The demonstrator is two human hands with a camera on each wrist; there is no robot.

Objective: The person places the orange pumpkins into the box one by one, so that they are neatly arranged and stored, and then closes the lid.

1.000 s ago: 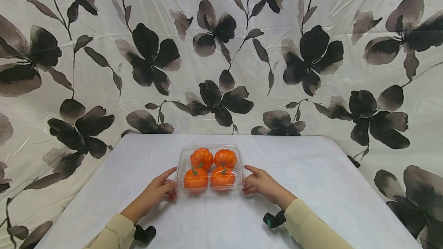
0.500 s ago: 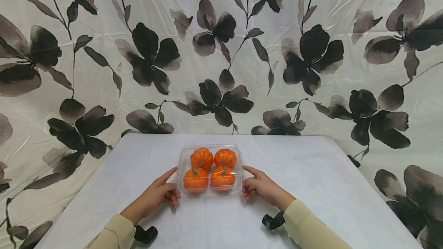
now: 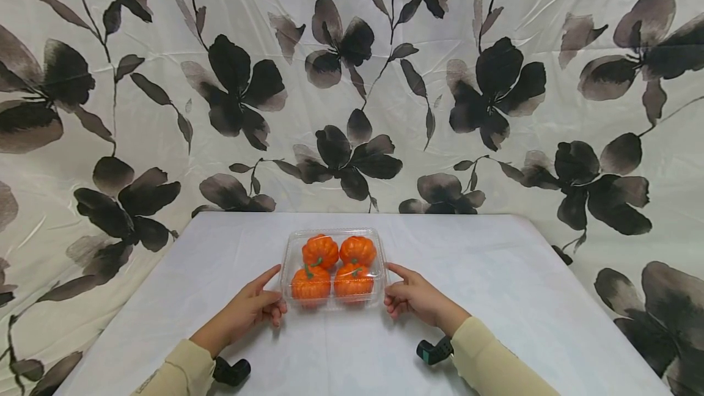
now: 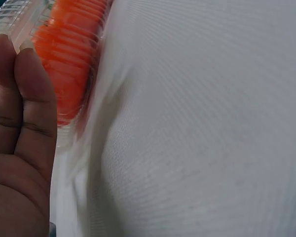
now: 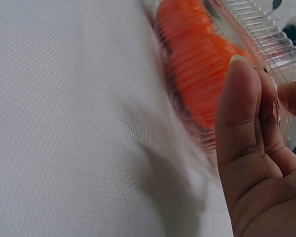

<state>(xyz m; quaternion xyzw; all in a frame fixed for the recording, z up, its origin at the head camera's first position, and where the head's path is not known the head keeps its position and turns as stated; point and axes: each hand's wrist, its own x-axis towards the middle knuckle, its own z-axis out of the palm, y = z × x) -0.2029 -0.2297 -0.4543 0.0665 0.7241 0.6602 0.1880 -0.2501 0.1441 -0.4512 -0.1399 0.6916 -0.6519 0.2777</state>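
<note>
A lidded clear plastic clamshell box (image 3: 294, 248) sits on the white table, with several small orange pumpkins (image 3: 321, 252) inside in two rows. My left hand (image 3: 254, 303) is at the box's left side, index fingertip right at its wall and the other fingers loosely bent. On the opposite side my right hand (image 3: 419, 300) mirrors this, index finger at the right wall. Close up in the left wrist view, fingers (image 4: 35, 94) stand beside the ribbed plastic. The right wrist view has the right hand's fingers (image 5: 238, 106) overlapping the box edge (image 5: 274, 42).
A white cloth covers the table (image 3: 484, 274); its far edge lies beyond the box. Behind it hangs a pale curtain (image 3: 418, 157) with dark flowers. Small black devices sit at the left wrist (image 3: 231, 373) and right wrist (image 3: 434, 352).
Over the last second the right hand has shifted slightly left against the box, and the lower fingers of both hands have moved a little. The box and pumpkins have stayed in place.
</note>
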